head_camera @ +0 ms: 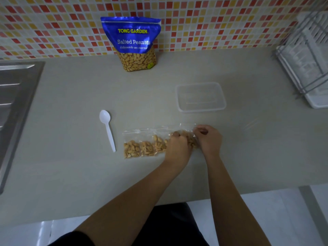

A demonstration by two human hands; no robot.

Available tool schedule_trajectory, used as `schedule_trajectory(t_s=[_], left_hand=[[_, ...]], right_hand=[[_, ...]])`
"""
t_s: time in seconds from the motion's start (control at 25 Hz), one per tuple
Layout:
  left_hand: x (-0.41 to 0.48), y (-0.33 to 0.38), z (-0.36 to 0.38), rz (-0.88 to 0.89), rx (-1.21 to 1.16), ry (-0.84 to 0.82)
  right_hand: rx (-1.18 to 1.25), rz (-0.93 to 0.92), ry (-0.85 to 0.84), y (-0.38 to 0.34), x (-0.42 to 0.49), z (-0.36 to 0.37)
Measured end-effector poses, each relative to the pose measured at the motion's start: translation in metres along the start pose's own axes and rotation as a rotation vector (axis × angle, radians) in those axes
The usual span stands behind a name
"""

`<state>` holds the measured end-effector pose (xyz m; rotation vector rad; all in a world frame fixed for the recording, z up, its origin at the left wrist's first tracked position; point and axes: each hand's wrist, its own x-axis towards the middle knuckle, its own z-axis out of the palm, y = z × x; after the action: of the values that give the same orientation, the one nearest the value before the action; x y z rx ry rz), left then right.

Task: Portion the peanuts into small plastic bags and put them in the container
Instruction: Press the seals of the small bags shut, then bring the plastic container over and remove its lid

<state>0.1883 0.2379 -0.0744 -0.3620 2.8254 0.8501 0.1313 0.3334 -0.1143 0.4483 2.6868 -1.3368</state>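
The left hand and right hand both pinch one bag of peanuts, filled bags just left of the grip, container beyond it.

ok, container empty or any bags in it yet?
Empty. The container shows only bare bottom; the filled bags lie on the counter outside it.
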Motion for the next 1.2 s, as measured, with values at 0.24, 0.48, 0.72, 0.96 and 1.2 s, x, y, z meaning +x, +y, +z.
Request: schedule_trajectory(t_s=[0.24, 0.48, 0.72, 0.96, 1.2], left_hand=[[0.016, -0.006, -0.027, -0.052, -0.231, 0.221], [0.083, 0.001, -0.047, -0.178, -0.346, 0.160], [0.101, -0.003, -0.043, -0.245, -0.440, 0.063], [0.077, -0.086, -0.093, -0.366, -0.536, 0.207], [0.060, -0.126, -0.114, -0.400, -0.618, 0.235]], right_hand=[[0.073, -0.106, 0.340, -0.017, 0.013, -0.033], [-0.076, -0.156, 0.189, -0.030, 0.074, -0.033], [-0.081, -0.107, 0.027, -0.041, 0.086, -0.021], [-0.020, -0.242, -0.111, -0.080, 0.038, 0.034], [0.008, -0.246, -0.149, -0.093, 0.007, 0.073]])
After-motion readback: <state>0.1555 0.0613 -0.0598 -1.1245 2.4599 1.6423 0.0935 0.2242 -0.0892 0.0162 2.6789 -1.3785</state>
